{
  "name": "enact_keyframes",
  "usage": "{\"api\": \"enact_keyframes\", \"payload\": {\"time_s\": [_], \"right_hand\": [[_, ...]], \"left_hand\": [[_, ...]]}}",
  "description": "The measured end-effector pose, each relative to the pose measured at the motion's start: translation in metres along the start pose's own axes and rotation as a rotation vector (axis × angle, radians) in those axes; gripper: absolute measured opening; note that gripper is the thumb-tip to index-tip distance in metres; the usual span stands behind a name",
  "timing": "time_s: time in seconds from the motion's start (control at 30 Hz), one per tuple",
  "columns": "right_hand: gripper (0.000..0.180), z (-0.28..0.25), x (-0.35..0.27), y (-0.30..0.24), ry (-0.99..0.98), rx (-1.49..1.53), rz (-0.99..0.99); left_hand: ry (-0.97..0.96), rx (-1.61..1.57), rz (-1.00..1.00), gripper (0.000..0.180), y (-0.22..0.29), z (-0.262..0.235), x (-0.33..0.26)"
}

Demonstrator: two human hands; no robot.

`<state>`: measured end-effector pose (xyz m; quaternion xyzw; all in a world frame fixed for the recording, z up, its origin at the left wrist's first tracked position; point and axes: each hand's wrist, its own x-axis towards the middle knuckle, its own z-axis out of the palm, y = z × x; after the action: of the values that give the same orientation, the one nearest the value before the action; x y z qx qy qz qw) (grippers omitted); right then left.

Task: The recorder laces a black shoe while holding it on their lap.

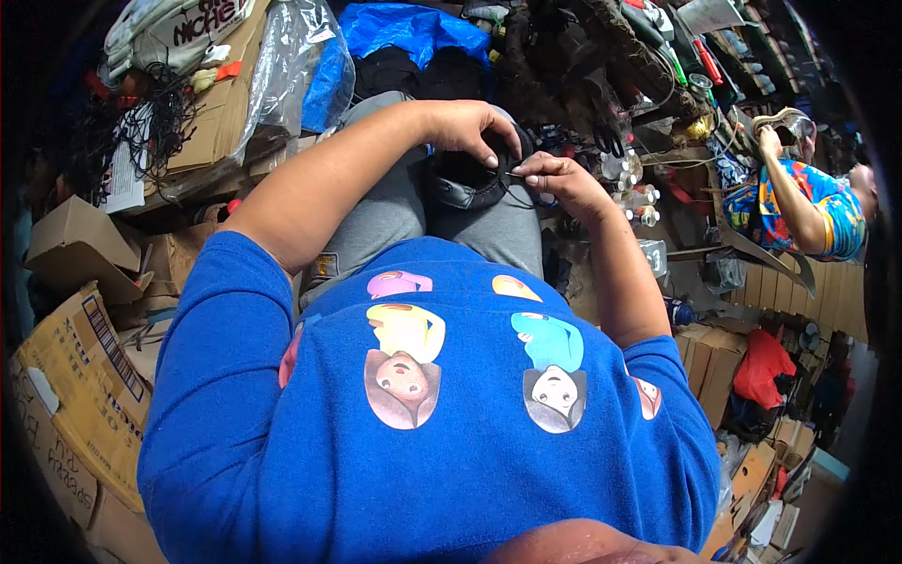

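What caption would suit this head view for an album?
Left hand and right hand grip a dark shoe upper over grey-trousered knees amid cardboard boxes.

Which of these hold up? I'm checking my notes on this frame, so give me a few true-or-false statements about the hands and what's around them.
1. Both hands are on a dark shoe piece in the lap. True: the left hand and right hand both grip the shoe piece.
2. The person wears a red top. False: the top is blue with printed figures.
3. The trousers are grey. True.
4. Cardboard boxes lie at the person's left. True: boxes sit there.
5. Nobody else is in view. False: another person in a colourful shirt sits at the right.
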<state>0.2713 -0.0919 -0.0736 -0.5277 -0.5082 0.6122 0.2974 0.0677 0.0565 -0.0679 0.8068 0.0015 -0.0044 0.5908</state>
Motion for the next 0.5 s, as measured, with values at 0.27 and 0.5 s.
{"api": "enact_keyframes", "payload": {"time_s": [0.27, 0.5], "right_hand": [[0.014, 0.047, -0.001, -0.013, 0.296, -0.086, -0.022], [0.022, 0.051, -0.023, -0.042, 0.335, -0.579, -0.11]], "left_hand": [[0.105, 0.175, -0.056, 0.037, 0.013, 0.007, -0.009], [0.482, 0.483, -0.033, 0.041, 0.025, 0.018, -0.058]]}}
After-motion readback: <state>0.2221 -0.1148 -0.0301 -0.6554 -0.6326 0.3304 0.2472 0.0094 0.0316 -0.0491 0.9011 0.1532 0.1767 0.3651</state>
